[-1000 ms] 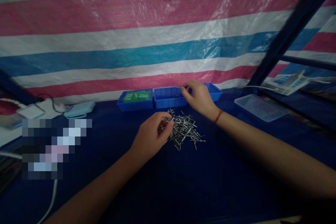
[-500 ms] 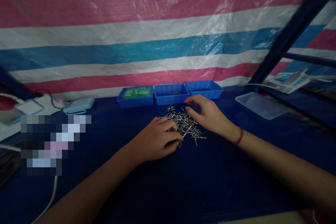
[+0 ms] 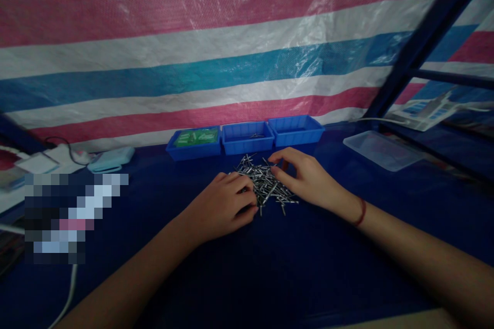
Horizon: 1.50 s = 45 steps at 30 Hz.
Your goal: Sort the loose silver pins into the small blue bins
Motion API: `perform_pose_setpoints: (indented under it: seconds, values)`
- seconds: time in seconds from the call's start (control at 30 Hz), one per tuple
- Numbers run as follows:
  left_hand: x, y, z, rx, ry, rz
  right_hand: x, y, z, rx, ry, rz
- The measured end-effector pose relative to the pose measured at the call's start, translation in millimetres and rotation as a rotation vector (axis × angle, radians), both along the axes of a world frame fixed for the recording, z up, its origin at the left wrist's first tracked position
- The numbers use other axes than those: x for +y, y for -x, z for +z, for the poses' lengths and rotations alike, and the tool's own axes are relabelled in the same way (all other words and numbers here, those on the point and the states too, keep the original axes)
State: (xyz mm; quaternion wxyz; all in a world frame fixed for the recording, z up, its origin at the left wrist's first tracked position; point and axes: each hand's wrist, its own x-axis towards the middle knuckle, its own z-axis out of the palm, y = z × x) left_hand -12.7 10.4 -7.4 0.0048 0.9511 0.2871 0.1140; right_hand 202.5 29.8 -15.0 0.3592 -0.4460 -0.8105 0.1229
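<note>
A loose heap of thin silver metal rivets lies on the dark blue tabletop between my hands. My left hand rests palm down at the heap's left edge, its fingers bent and the thumb a little apart from the index finger. The undersides of those fingers are hidden, and no rivet shows in them. At the upper right of the heap is my right hand, thumb and index finger apart with nothing visible between them. A red band circles the right wrist.
Behind the heap stand three blue bins: the left bin holds a green-and-clear packet, the middle bin a few rivets, the right bin nothing visible. A clear plastic lid lies right; a light blue case left.
My left hand has drawn back slightly to the left, its thumb and index finger off the rivets. My right hand has dipped a little toward the heap. The whole view has shifted slightly.
</note>
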Motion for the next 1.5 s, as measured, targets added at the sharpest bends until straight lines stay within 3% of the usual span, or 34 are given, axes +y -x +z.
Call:
perform_pose_setpoints:
  seconds: [0.83, 1.3, 1.4, 1.5]
  values:
    - [-5, -9, 1.5, 0.109, -0.011, 0.053, -6, 2, 0.7, -0.017, 0.031, 0.098]
    - [-6, -11, -3.9, 0.027, 0.034, 0.050, -7, 4, -1.5, -0.005, 0.043, 0.119]
    - [-7, -14, -5.5, -0.106, 0.053, 0.083, -9, 5, -0.3, 0.040, 0.036, 0.125]
    - [-8, -17, -6.4, -0.404, 0.204, 0.184, -14, 7, 3.7, 0.124, 0.046, 0.119]
